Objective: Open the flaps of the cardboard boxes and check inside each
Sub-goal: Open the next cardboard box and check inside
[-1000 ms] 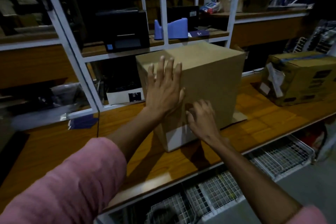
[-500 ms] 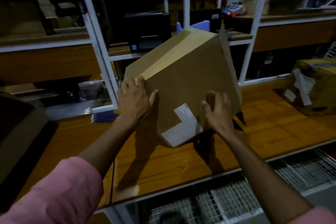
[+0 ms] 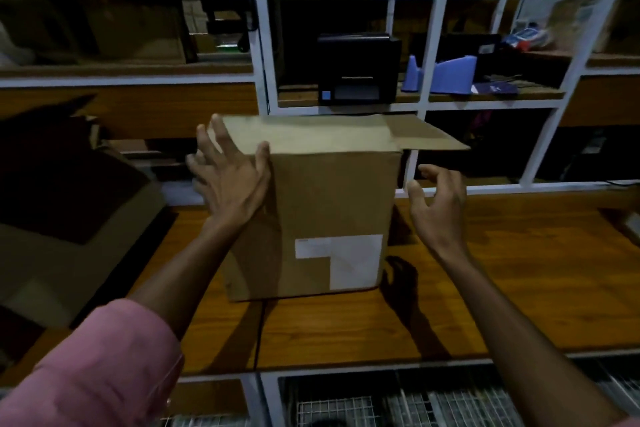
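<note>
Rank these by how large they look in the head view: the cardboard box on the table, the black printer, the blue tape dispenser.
1. cardboard box, though it is also nearest the camera.
2. black printer.
3. blue tape dispenser, beside the printer on the same shelf.

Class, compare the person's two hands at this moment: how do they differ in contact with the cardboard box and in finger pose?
The left hand rests on the cardboard box at its upper left corner; the right hand hangs beside the box's right side, touching nothing. The left hand's fingers are spread and fairly straight; the right hand's fingers are loosely curled. Both are bare, hold nothing in a grip, and sit above the wooden bench.
</note>
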The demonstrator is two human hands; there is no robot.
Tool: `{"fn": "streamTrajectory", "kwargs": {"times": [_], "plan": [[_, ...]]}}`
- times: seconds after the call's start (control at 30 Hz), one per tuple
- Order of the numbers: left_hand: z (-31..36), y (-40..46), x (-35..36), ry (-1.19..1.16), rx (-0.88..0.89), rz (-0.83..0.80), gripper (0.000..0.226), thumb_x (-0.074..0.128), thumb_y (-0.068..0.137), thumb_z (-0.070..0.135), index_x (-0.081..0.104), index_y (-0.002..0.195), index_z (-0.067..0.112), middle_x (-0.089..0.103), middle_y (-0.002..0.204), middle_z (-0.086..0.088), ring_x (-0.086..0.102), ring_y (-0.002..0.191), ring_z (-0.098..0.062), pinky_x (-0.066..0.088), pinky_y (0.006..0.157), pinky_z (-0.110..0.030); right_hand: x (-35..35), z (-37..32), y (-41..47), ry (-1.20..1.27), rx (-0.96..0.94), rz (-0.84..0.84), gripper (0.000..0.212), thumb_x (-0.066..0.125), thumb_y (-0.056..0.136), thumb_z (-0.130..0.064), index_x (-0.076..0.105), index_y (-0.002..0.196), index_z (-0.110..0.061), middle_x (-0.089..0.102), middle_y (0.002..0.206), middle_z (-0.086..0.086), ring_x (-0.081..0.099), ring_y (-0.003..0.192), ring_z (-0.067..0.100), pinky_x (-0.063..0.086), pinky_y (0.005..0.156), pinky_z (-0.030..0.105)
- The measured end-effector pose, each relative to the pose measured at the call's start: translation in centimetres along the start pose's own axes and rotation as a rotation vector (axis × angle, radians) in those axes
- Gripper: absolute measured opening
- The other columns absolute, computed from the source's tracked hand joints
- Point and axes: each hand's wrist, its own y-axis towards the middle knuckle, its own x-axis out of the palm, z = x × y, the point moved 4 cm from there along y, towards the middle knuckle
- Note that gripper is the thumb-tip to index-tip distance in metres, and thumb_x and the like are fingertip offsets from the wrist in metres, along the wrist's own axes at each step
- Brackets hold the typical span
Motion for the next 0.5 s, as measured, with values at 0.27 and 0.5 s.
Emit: {"fn": "streamTrajectory", "kwargs": {"times": [0.27,0.5], "plan": [[-5.3,1.3,-0.9,0.048,-0.136,-0.125,0.061,0.037,0.097,0.07,0.043,0.142,0.029,0.004,0.164,-0.008,0.015,0.145,-0.048,0.021,0.113,-0.066,4.9,-3.0,1.1,0.014,0.092,-0.344,0.065,0.047,0.095,-0.062,0.044,0.14,-0.015,0.044,0.141,0.009,0.048,0.126,0.026,0.046,0.101,0.047],[-7.6,2.4,-2.7,-0.062,-0.142,-0.07,0.056,0.043,0.096,0.062,0.042,0.141,0.029,0.019,0.153,-0.013,0.035,0.131,-0.046,0.038,0.105,-0.056,7.3,-6.2,1.3,0.083,0.032,-0.447,0.079,0.046,0.083,-0.08,0.042,0.141,-0.025,0.048,0.142,0.003,0.048,0.126,0.019,0.045,0.102,0.044]]}}
